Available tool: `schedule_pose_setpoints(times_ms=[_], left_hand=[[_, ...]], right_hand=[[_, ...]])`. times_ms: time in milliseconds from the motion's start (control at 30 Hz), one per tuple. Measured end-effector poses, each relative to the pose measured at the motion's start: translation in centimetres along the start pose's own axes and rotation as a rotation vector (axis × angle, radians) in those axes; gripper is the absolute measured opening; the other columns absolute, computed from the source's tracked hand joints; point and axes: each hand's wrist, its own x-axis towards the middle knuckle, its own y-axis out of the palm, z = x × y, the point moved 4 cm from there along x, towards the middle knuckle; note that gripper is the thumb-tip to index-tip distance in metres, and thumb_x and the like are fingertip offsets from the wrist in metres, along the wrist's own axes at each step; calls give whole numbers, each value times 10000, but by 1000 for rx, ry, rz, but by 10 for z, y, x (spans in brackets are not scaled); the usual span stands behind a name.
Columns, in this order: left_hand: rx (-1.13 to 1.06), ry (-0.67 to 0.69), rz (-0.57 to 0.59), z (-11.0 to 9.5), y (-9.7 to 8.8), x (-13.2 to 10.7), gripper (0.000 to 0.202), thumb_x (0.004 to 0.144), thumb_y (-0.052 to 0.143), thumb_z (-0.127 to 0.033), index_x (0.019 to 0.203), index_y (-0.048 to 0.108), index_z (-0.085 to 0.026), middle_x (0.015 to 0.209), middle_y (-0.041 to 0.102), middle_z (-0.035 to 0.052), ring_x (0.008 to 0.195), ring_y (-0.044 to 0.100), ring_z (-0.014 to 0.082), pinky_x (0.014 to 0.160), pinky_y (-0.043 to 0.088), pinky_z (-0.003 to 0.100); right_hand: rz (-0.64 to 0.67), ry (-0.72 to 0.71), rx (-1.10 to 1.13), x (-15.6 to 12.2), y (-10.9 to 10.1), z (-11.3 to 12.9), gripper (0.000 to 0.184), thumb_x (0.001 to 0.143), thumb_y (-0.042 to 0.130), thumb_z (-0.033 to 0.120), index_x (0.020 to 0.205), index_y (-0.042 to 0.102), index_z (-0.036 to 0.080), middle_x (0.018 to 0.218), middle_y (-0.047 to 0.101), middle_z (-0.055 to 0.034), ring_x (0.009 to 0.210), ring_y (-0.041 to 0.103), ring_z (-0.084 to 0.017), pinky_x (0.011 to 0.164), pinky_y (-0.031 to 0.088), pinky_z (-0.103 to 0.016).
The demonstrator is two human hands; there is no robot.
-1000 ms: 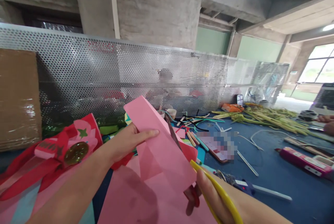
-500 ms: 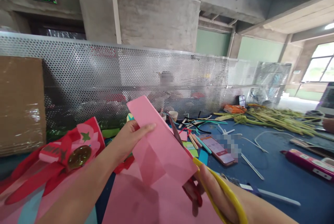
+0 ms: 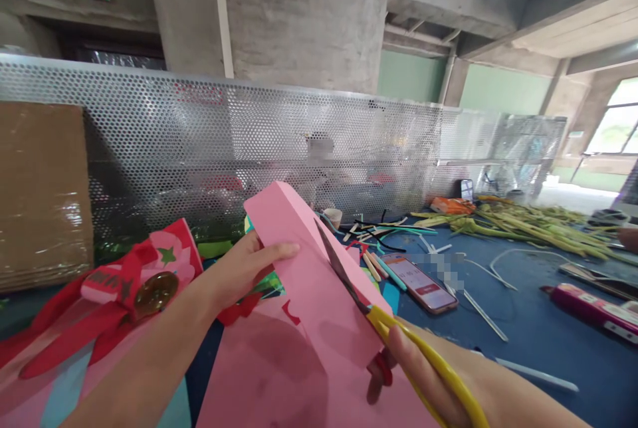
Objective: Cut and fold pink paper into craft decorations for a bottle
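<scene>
My left hand (image 3: 244, 267) pinches the left edge of a folded pink paper sheet (image 3: 309, 268), holding it up above the table. In my right hand (image 3: 423, 375) are yellow-handled scissors (image 3: 399, 341). Their dark blades (image 3: 336, 262) lie along the sheet's right edge, pointing up and away from me. More pink paper (image 3: 269, 375) lies flat under both hands.
Red and pink ribbon rosettes (image 3: 124, 282) lie at left beside a cardboard box (image 3: 42, 195). A phone (image 3: 421, 284), coloured sticks (image 3: 379, 262), green stalks (image 3: 518, 222) and a pink box (image 3: 593, 308) sit on the blue table (image 3: 548, 361). Perforated metal screen (image 3: 249, 142) stands behind.
The scissor blades have moved further up along the pink sheet's right edge. My left hand keeps its hold, and the view has shifted slightly.
</scene>
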Motion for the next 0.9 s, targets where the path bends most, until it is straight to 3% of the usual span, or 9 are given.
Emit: schedule_pose_setpoints(times_ms=[267,600,900], left_hand=[[58,-8,59,2,-2,-1,285,693,793,-362,915,746,-189,891,763,76,934,690,264,824,551,339],[208,0,118,-1,-6,-4,293,714,771,-449,851,745,-192,871,774,47,902,702,240,768,559,293],[287,-10,121,-6,-6,-4,379,702,762,-505,909,736,-188,997,770,70,959,694,263,788,565,308]], right_hand=[[-60,-8,41,-1,-2,4,686,899,122,740,793,554,218,837,545,-43,717,623,-177,691,589,-316],[-72,-15,72,0,-3,8,698,885,140,758,734,553,216,779,519,-26,651,610,-158,630,601,-302],[-167,-16,64,5,4,-10,692,851,62,793,623,399,233,665,466,0,567,520,-148,513,505,-263]])
